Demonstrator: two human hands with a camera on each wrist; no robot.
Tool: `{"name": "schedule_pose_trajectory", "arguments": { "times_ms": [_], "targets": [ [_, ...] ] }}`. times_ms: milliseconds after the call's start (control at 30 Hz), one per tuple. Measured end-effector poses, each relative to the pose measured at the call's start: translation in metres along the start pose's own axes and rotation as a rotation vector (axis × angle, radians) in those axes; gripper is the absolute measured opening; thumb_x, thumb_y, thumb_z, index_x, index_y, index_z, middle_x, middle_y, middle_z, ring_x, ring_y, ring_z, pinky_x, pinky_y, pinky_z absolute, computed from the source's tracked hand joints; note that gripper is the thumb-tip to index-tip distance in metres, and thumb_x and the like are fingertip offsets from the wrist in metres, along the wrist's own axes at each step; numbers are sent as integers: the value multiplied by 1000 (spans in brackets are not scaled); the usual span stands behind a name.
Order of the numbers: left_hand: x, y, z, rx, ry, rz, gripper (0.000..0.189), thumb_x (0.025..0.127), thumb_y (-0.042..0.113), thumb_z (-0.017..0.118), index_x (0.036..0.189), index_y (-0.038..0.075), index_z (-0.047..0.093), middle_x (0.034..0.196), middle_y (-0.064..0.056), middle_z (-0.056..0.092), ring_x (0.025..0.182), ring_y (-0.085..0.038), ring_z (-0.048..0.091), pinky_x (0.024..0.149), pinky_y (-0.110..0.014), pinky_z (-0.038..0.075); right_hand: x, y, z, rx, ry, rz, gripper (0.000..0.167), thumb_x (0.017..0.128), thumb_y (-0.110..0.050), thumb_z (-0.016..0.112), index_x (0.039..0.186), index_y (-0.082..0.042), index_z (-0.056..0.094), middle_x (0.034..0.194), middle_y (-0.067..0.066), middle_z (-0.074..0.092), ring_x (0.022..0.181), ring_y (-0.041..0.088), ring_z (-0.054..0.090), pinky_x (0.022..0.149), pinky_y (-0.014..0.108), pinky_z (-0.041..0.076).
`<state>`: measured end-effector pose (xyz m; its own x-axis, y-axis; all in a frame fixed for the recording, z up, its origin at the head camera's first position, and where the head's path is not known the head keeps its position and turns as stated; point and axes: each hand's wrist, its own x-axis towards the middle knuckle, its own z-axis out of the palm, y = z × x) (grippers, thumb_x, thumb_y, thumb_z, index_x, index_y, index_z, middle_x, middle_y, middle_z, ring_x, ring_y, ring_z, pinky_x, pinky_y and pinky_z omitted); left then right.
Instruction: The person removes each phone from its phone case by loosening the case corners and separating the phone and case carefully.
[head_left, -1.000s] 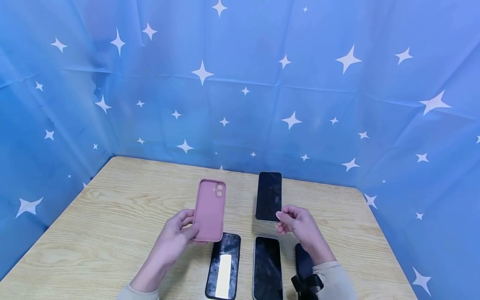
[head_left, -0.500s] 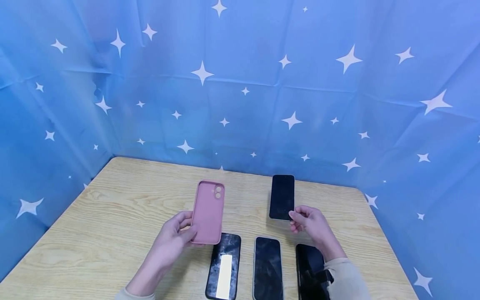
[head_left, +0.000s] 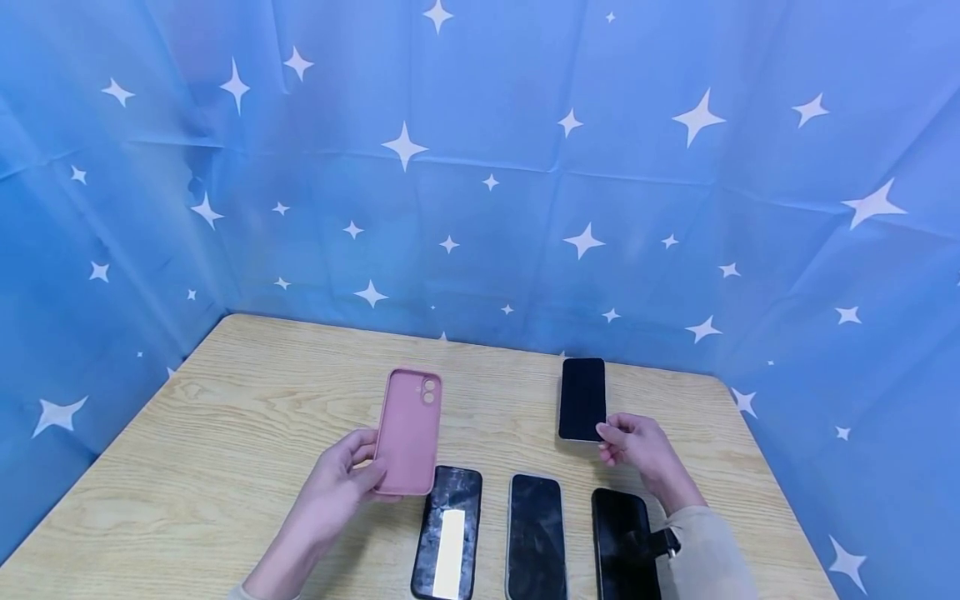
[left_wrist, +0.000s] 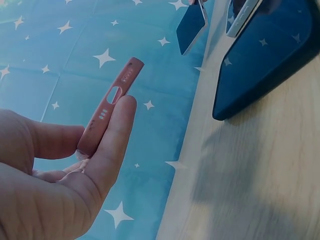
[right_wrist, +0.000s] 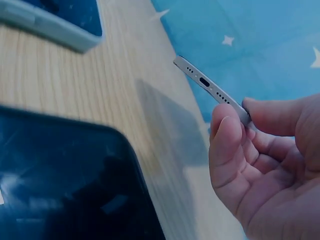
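Held phone (head_left: 582, 398) shifted right, wood-grain table (head_left: 255, 408), starry blue cloth (head_left: 502, 92)

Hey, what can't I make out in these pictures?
Head view: some fingers of the left hand, behind the pink rectangular phone case.
Left wrist view: the case's inner face, turned edge-on.
Head view: back of the black-screened silver-edged phone in the right hand, facing away.
Head view: lower end of the rightmost black rectangular phone, cut off by the bottom edge.

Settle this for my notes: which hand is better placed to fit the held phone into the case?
Probably the right hand: it pinches the phone near one corner; the left hand holds the case, inside showing.
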<state>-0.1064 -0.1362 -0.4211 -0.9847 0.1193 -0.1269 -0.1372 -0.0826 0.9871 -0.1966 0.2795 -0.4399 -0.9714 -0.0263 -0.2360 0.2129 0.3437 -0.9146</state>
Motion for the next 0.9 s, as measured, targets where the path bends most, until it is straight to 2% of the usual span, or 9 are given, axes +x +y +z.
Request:
{"name": "schedule_pose_trajectory", "arguments": {
  "times_ms": [333, 567, 767, 900],
  "targets": [
    [-4, -5, -7, 13, 7, 4, 40, 101, -10, 47, 140, -16, 44, 129, -33, 60, 101, -38, 72, 80, -41, 66, 5, 12, -13, -39, 13, 52, 18, 106, -9, 56, 94, 4, 55, 78, 7, 63, 66, 16, 63, 60, 29, 58],
    [-6, -9, -10, 10, 32, -24, 44, 101, -10, 47, 144, -15, 40, 133, -34, 57, 103, -38, 72, 79, -42, 66, 9, 21, -21, -52, 8, 67, 18, 106, -7, 54, 92, 4, 54, 76, 6, 61, 65, 14, 62, 59, 26, 56],
    [-7, -11, -14, 27, 15, -23, 44, 101, -10, 47, 143, -17, 39, 132, -34, 57, 102, -38, 72, 80, -41, 66, 10, 25, -26, -70, 2, 85, 18, 106, -8, 54, 98, 7, 57, 77, 7, 62, 65, 16, 62, 59, 28, 56],
    [-9, -12, -16, 42, 26, -28, 43, 100, -10, 47, 143, -17, 40, 132, -34, 57, 101, -38, 72, 79, -40, 66, 12, 27, -28, -80, -8, 94, 20, 107, -10, 54, 94, 4, 57, 77, 7, 62, 65, 17, 62, 58, 29, 55]
  ]
}}
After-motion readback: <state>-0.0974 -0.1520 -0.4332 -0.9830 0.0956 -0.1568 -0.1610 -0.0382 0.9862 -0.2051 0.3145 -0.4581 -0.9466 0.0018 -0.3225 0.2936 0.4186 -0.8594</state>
